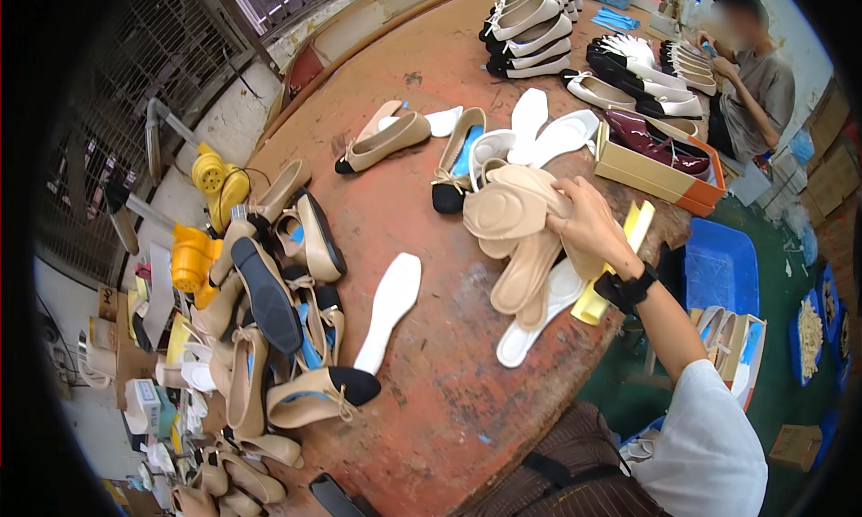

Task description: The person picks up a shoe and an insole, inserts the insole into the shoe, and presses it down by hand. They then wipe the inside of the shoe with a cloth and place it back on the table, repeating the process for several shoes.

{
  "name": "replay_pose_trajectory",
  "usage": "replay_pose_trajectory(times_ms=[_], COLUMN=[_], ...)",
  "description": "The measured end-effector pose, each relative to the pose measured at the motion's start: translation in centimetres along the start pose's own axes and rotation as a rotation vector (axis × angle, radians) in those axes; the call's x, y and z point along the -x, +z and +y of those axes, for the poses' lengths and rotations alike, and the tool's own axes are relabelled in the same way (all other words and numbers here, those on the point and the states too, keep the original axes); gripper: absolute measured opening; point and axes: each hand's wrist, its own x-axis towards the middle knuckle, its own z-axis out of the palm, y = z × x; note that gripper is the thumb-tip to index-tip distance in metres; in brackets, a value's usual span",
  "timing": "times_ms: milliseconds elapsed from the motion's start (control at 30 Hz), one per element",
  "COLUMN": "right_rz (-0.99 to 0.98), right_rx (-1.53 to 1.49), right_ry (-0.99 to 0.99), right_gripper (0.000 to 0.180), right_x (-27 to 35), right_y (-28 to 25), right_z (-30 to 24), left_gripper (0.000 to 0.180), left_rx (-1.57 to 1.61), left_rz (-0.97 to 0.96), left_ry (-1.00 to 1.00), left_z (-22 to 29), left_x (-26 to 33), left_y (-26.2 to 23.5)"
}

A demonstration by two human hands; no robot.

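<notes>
My right hand (588, 221), with a black band on the wrist, reaches onto a pile of beige insoles (510, 205) near the table's right edge. Its fingers and thumb close on a beige insole at the right of that pile. Part of what it holds is hidden behind the fingers. White insoles (543, 133) are fanned out just beyond the pile, and another white insole (542, 315) sticks out from under it. Beside the hand lies a yellow strip-shaped piece (588, 303). A single white insole (391, 311) rests mid-table. My left hand is out of view.
Beige flats with black toes (325, 398) are heaped at the left; another flat (386, 142) stands farther back. Stacked shoes (530, 32) fill the far side. An orange box (660, 171) holds dark red shoes. A person (750, 77) works at far right. A blue bin (721, 266) stands below.
</notes>
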Motion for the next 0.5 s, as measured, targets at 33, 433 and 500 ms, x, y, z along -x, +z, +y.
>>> replay_pose_trajectory(times_ms=[33,433,500], right_rz=[0.043,-0.167,-0.268], right_rx=[-0.079,-0.52,-0.9], right_ry=[-0.019,0.207,0.347], right_gripper=[0.059,0.037,0.036], right_x=[-0.3,-2.1,-2.2], right_y=[0.1,-1.7,-2.7], right_z=[0.6,1.5,2.8], left_gripper=[0.059,0.064,0.065], left_rx=[-0.064,0.661,0.429], left_rz=[0.023,-0.13,-0.493], left_ry=[-0.035,1.24,1.163], left_z=[-0.1,62.1,63.3], left_x=[-1.7,-14.6,-15.0], left_y=[0.4,7.4,5.0])
